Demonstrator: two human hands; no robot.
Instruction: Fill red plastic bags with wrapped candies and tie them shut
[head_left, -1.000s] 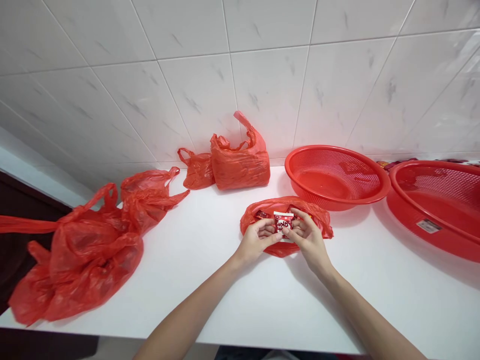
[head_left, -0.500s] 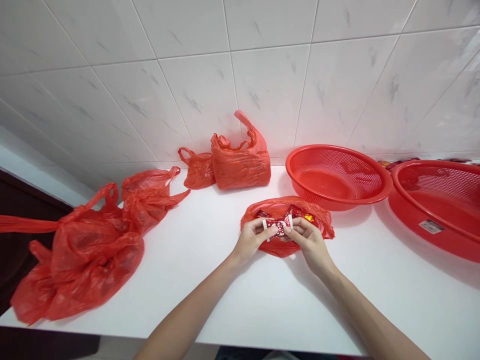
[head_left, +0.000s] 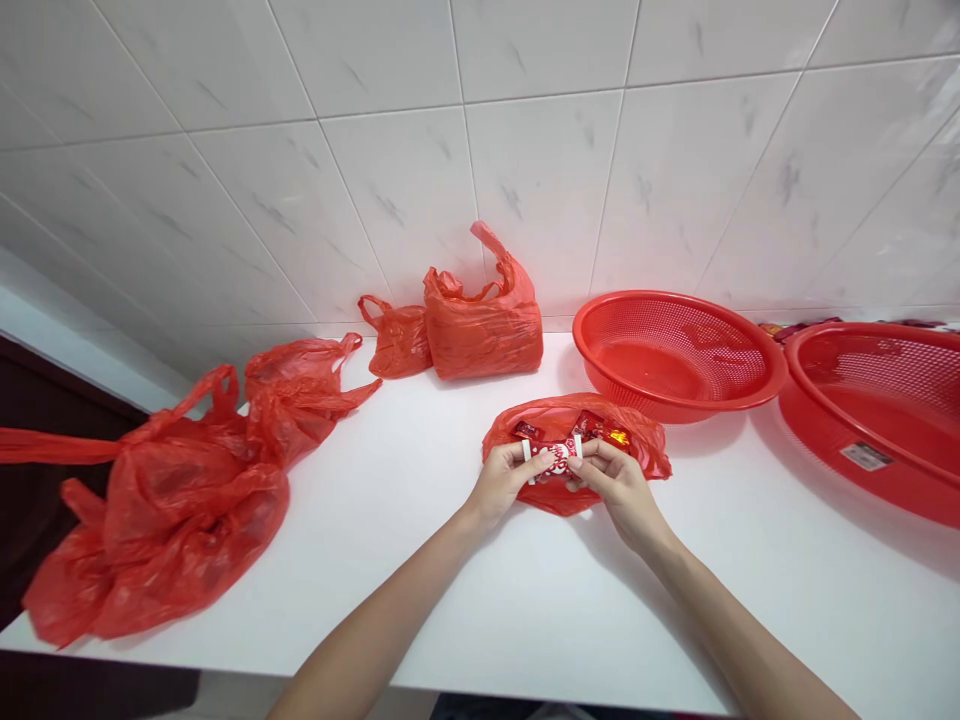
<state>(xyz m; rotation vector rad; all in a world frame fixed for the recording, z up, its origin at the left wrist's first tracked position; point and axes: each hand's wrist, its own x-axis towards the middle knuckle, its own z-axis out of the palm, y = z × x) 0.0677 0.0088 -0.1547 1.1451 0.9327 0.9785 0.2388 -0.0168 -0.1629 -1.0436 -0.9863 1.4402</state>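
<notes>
1. Packet [head_left: 553,458] has turned since a second ago: one white end was uppermost then, while now the white ends lie left and right.
2. That likely gives each hand its own end to grip, the print facing the wearer.
3. Left hand [head_left: 499,483] pinches the left end and right hand [head_left: 619,488] the other, thumbs on the front, over the mouth of the open bag [head_left: 566,503].
4. Inside that bag, a dark red wrapper [head_left: 526,430] lies at left; at right, a gold patch [head_left: 619,437], covered by the right hand a second ago, now shows.
5. Just behind stands the near basket [head_left: 637,397], its mesh visible; the far basket [head_left: 907,475] is cut off by the frame.
6. The square bag [head_left: 486,335] and small bag [head_left: 401,340] touch; their contents cannot be told.
</notes>
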